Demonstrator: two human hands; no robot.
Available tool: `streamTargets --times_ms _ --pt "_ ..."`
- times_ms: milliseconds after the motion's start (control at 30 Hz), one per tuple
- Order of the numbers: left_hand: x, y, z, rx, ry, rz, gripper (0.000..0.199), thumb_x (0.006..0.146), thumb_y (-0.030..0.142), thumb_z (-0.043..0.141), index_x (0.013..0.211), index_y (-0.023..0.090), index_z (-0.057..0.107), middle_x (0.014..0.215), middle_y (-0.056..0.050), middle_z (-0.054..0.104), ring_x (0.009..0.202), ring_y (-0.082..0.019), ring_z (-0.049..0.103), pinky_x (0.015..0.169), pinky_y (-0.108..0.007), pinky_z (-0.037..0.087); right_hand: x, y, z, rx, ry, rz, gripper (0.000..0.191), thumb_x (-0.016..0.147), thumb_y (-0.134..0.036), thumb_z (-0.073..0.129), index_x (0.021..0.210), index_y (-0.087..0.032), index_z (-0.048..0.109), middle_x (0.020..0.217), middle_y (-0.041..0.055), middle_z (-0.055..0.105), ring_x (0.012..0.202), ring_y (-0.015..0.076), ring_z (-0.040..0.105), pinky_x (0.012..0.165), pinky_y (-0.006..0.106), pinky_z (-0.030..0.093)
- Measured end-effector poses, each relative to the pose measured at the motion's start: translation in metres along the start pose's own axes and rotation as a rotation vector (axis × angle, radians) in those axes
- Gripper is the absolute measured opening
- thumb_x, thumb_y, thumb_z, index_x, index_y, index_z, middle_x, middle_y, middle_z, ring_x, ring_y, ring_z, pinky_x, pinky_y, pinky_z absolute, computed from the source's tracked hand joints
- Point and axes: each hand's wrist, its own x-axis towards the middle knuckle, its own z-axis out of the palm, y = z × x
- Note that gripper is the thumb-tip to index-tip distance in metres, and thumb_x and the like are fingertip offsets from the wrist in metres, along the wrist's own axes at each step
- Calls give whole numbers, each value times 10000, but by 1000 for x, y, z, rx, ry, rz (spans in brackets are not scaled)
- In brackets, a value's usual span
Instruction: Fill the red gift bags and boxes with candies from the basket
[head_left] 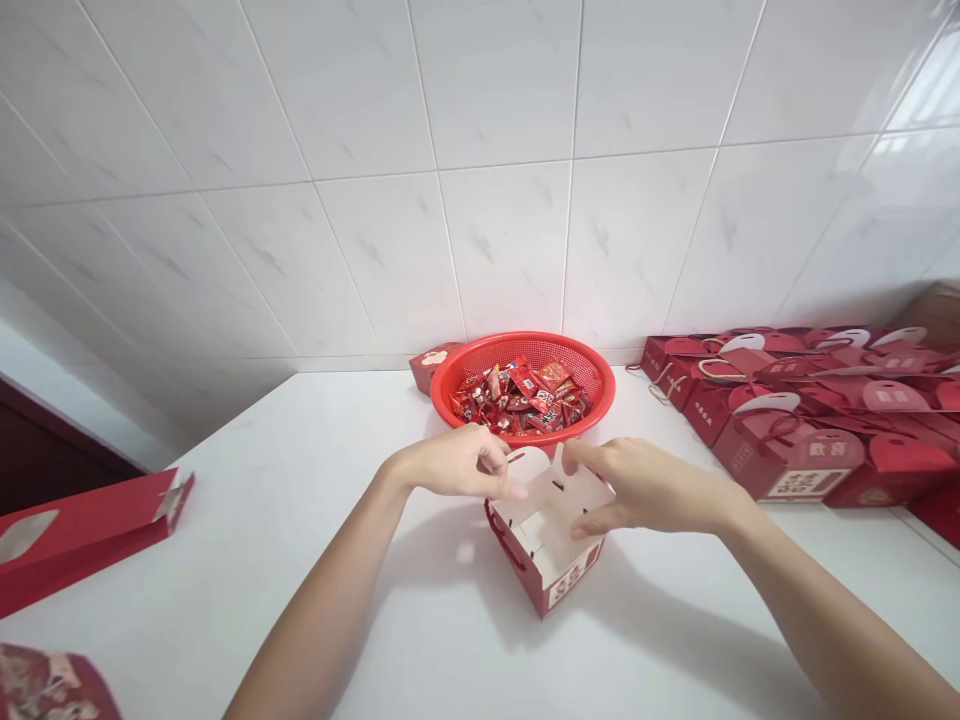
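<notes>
"The small red cardboard box with white inner walls [555, 535], where is it?"

"Right in front of me, on the smooth white tabletop [465, 660], between my two hands. Its top is open, a dark red cord runs along its left side, and a pale printed label is on its near wall."

"And your fingers?"

"On my left hand [454, 462] they're loosely curled at the box's back-left corner, the thumb stretched over the rim. I can't tell whether they pinch the cardboard or only lie above it. On my right hand [645, 485] thumb and forefinger are spread well apart: the thumb reaches over the white inside, the forefinger is at the back flap. The other fingers are hidden, so I can't say whether they grasp the right wall."

"What's farther off?"

"To my left, a long red cardboard piece with a pale oval patch [82, 530]. To my right, rows of red handled gift boxes [795, 445]. Just beyond my box, a round red perforated plastic basket [606, 385] holding shiny red-wrapped packets [525, 395]. Behind its left rim, a dark red box with a pale mark [429, 365]. Last, the grey-veined white tile wall [510, 240]."
</notes>
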Motion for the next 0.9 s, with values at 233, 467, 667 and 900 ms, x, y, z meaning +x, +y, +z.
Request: streamTargets --times_ms 233,467,667,900 --pt "-6 -12 -3 -84 -152 -174 444 581 398 871 830 203 560 907 11 621 836 -164 600 686 -239 458 5 14 -7 190 -240 151 666 688 -560 768 1167 -233 439 809 8 572 645 175 568 542 265 442" --pt "-1 -31 -10 -228 -214 -188 548 526 399 917 863 203 531 937 1 637 856 -176 624 701 -266 499 19 38 -5 647 -494 159 696 660 -550 779 1103 -247 336 934 30 625 685 163 658 513 243 534" --pt "0 -32 -7 -328 -266 -245 583 427 357 960 793 192 537 766 24 640 722 -159 633 620 -264 538 27 55 3 708 -543 140 765 592 -516 854 1110 -242 363 1010 39 550 760 208 685 489 283 578" --pt "-2 -26 -3 -375 -315 -305 475 411 330 958 676 175 596 621 21 664 561 -139 614 501 -247 535 28 55 9 733 -509 75 726 600 -492 852 1101 -238 392 944 2 523 779 185 636 541 292 577"
